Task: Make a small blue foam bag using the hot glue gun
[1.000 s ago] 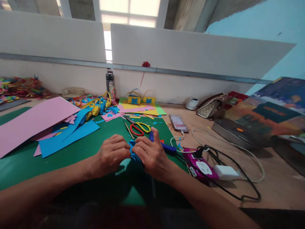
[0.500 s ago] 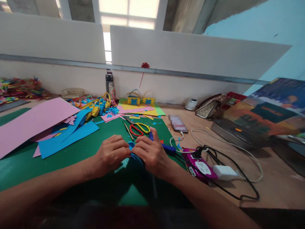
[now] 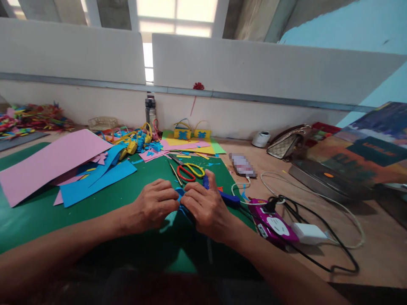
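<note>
My left hand (image 3: 157, 203) is closed, its fingertips pinching the left edge of a small blue craft-sheet piece (image 3: 180, 193). From the other side my right hand (image 3: 205, 207) grips the same piece, its thumb raised. Most of the piece is hidden by my fingers, so its shape cannot be told. Directly behind my right hand is a blue glue gun (image 3: 230, 199) with a cord; whether the hand touches it is unclear. Just beyond my hands lie scissors (image 3: 190, 171) with red and yellow handles, and a thin pointed stick (image 3: 174, 173).
Pink (image 3: 54, 161) and blue sheets (image 3: 98, 184) lie left on the green mat (image 3: 111, 216). Two small yellow bags (image 3: 182, 134) stand at the back near a pile of coloured pieces (image 3: 135, 142). Right are a phone (image 3: 242, 164), a purple power strip (image 3: 273, 224), and loose cables.
The camera view has turned slightly left, so everything sits a little further right. My hands keep nearly the same grip on the blue piece.
</note>
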`<state>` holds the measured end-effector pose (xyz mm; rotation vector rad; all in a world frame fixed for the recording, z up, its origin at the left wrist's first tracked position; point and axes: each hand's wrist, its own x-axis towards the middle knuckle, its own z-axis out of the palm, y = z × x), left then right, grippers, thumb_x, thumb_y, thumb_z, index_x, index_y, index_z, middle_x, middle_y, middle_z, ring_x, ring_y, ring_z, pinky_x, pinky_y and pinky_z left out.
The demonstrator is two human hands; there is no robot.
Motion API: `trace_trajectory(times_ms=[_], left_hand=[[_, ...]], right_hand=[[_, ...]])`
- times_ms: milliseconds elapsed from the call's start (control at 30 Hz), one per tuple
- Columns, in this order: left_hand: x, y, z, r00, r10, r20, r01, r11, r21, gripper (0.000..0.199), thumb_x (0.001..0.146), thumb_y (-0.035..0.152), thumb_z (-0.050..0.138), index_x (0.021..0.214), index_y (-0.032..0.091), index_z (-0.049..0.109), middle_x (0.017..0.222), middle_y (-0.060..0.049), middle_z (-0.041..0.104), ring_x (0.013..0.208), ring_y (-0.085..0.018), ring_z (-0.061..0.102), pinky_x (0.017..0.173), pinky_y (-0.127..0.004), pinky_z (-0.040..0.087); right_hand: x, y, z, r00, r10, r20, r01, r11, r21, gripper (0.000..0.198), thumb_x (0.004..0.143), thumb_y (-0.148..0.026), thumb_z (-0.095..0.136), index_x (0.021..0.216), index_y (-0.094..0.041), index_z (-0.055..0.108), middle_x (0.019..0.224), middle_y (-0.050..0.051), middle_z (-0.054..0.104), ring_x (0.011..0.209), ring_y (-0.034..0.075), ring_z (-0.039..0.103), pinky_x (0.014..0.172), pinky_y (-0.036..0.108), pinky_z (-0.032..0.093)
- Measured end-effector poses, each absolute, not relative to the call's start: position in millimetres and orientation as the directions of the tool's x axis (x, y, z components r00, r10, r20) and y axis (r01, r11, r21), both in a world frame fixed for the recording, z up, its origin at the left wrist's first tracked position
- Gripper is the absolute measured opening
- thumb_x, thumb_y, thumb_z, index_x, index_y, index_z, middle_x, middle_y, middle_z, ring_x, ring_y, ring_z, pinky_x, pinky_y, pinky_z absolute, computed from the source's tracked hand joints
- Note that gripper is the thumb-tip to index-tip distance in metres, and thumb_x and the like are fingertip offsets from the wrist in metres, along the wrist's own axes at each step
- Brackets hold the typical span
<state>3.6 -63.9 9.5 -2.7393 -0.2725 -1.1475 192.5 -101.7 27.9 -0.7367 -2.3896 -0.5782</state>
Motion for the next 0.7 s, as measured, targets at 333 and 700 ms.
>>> trace_trajectory(times_ms=[333, 700], left_hand=[[1, -60, 10, 0.652, 0.099, 0.751, 0.190, -0.981, -0.036, 0.015, 0.084, 0.013, 0.043, 0.075, 0.017, 0.054, 0.076, -0.005, 0.063, 0.066, -0.014, 0.047, 0.067, -0.030, 0.037], [5, -62, 9, 0.694, 0.121, 0.710, 0.224, -0.973, -0.052, 0.024, 0.087, 0.018, 0.036, 0.072, 0.018, 0.055, 0.074, -0.005, 0.062, 0.067, -0.016, 0.046, 0.065, -0.031, 0.035]], right_hand=[[205, -90, 36, -0.574, 0.439, 0.691, 0.747, 0.627, 0.223, 0.027, 0.088, -0.007, 0.034, 0.075, -0.017, 0.055, 0.069, 0.001, 0.063, 0.082, 0.016, 0.058, 0.104, 0.053, 0.012], [196, -99, 29, -0.706, 0.323, 0.631, 0.560, 0.799, 0.217, 0.030, 0.091, -0.009, 0.031, 0.079, -0.016, 0.058, 0.073, 0.002, 0.067, 0.089, 0.017, 0.058, 0.104, 0.049, 0.014]])
